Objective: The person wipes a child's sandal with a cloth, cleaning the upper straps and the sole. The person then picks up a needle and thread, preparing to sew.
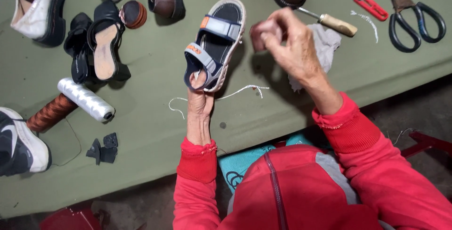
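Now, left hand: my left hand point(200, 99) reaches up from the lower middle of the frame, forearm nearly straight, red cuff at the wrist; fingers closed around the heel end of the sandal point(215, 45).
Sandal: small, dark sole with grey straps and orange tabs, a pale rim; held just above the green table point(155, 70) at centre frame, toe pointing to the upper right.
Right hand: my right hand point(288, 42) is raised at upper centre right, wrist bent, arm coming in slantwise from the lower right; fingertips pressed together, pinching a small reddish-brown lump point(264, 33) just beside the sandal's toe.
Thread: a white strand point(245, 89) lies on the table under the sandal.
Cloth: a pale rag point(325, 46) lies behind my right hand.
Left of frame: a white thread spool point(85, 99), a black heeled sandal point(104, 46).
Upper right: a wooden-handled awl point(332, 21), red snips point(369, 4), black scissors point(414, 16).
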